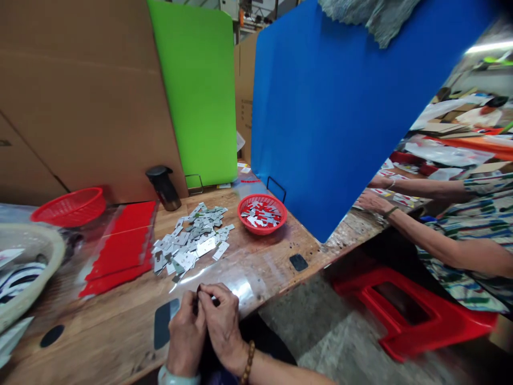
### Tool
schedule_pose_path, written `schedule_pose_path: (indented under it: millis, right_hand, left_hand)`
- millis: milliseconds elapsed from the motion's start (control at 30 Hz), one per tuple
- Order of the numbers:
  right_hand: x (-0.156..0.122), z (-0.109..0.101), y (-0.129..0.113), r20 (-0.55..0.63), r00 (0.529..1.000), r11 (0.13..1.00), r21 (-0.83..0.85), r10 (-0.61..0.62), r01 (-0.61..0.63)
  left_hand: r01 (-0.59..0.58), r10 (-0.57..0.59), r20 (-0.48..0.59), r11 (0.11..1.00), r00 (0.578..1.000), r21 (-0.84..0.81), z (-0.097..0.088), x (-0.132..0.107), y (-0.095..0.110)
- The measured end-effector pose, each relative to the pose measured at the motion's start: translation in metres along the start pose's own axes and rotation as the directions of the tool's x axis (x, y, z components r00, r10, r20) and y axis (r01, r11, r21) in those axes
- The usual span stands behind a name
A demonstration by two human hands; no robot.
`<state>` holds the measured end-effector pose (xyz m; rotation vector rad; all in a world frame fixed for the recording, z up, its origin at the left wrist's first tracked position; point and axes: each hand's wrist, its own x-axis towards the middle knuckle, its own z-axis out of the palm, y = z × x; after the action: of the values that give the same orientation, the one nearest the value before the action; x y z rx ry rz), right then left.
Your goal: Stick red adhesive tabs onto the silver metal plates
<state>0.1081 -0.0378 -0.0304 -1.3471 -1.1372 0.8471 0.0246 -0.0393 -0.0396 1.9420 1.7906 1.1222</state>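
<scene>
My left hand [186,331] and my right hand [222,321] meet at the table's front edge, fingertips pinched together. Whatever they hold is small and hidden between the fingers. Just beyond them lies a loose pile of flat silver-grey pieces [206,246] with small holes. To the right of the pile stands a red plastic basket [262,231] with red and white flat pieces inside. A dark rectangular pad [162,323] lies on the table beside my left hand.
Red sheets [120,240], another red basket [76,208], a black tumbler [163,187] and a pale basin [52,262] are at left. Green [200,96] and blue panels [316,117] stand behind. A co-worker's arms [436,230] and a red stool [425,310] are at right.
</scene>
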Motion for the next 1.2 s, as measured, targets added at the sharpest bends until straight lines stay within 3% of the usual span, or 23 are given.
schedule_pose_path:
  millis: [133,300,567,733,867,1200]
  right_hand:
    - [-0.012,0.005,0.009,0.015,1.0,1.0,0.005,-0.003,0.003]
    - [-0.018,0.007,0.011,0.069,0.996,0.986,0.149,0.064,-0.074]
    - [-0.011,0.001,0.012,0.132,0.98,0.96,0.219,0.151,-0.177]
    - [-0.008,-0.003,0.015,0.158,0.971,0.944,0.252,0.178,-0.214]
    - [-0.004,-0.004,0.019,0.153,0.965,0.904,0.344,0.213,-0.254]
    - [0.008,-0.012,0.02,0.207,0.977,0.992,0.1,0.059,-0.081]
  left_hand:
    - [0.046,-0.046,-0.015,0.999,0.999,0.004,-0.002,-0.014,-0.004]
    - [0.085,-0.085,0.002,0.995,0.996,-0.048,-0.007,-0.024,-0.003]
    - [0.16,-0.16,0.012,0.982,0.987,-0.098,-0.005,-0.025,0.005]
    - [0.168,-0.165,0.029,0.973,0.986,-0.158,-0.004,-0.024,0.009]
    - [0.147,-0.146,0.017,0.982,0.989,-0.116,-0.002,-0.023,0.009]
    - [0.099,-0.098,0.026,0.995,0.995,-0.016,0.001,-0.02,0.003]
